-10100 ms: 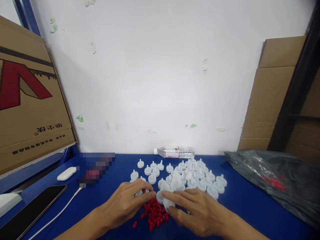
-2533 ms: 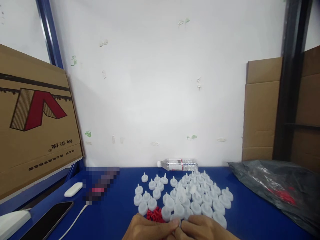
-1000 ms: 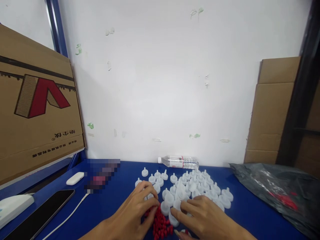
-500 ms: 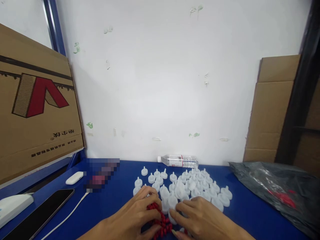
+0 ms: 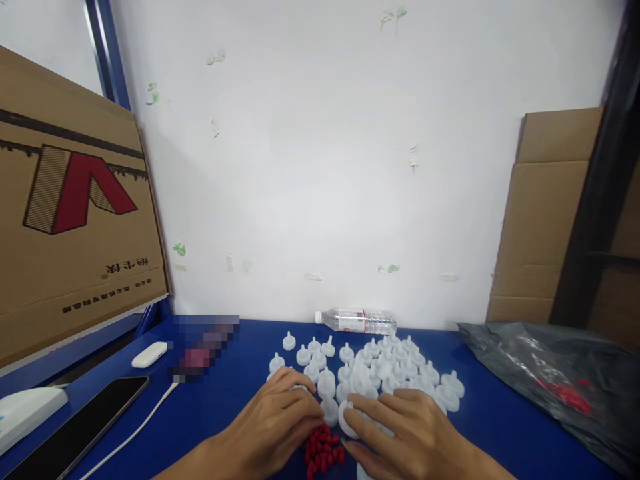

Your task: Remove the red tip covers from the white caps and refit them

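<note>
A pile of small red plastic pieces [image 5: 324,453] lies on the blue table [image 5: 185,427] at its near edge. My left hand [image 5: 280,420] is bent over the left side of this pile, its fingers curled together and their tips partly hidden; what they hold, if anything, cannot be made out. My right hand [image 5: 405,423] has its fingers closed around a white plastic cap with a thin spout [image 5: 347,421], just behind the red pieces. Many similar white spouted caps [image 5: 360,377] stand crowded beyond both hands, some partly covered by the fingers.
A clear plastic bottle [image 5: 355,321] lies along the white wall. To the left are a dark phone [image 5: 80,427], a white cable [image 5: 135,430], a small white case [image 5: 149,355] and a cardboard box [image 5: 75,280]. A grey plastic bag [image 5: 540,380] with red contents lies right.
My left hand has lifted and drawn its fingers together, baring more of the red pieces. My right hand has shifted slightly away from me, with the white cap at its fingertips.
</note>
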The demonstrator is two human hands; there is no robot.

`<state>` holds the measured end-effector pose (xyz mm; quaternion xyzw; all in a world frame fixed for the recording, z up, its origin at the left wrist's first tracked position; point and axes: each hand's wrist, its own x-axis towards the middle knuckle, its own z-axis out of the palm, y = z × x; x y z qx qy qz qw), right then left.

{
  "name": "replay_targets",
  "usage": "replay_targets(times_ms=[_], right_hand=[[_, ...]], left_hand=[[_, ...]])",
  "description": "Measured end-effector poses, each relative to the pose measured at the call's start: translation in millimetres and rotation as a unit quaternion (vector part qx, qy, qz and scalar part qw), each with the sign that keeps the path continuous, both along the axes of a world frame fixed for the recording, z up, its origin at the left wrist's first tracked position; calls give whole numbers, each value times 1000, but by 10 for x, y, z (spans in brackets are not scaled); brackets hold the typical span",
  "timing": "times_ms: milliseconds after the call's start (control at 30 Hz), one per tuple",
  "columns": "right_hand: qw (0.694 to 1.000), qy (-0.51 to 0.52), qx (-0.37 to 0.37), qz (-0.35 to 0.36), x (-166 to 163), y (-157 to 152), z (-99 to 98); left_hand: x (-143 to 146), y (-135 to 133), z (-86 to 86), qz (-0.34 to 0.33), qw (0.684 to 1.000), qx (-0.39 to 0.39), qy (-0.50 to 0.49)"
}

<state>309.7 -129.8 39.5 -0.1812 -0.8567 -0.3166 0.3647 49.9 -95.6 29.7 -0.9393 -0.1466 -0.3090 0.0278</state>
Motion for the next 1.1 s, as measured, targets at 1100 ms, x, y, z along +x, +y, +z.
replay_targets(times_ms=[1100], right_hand=[[999, -12, -21, 37, -84, 59, -80]], left_hand=[[-19, -114, 84, 6, 997, 49, -66]])
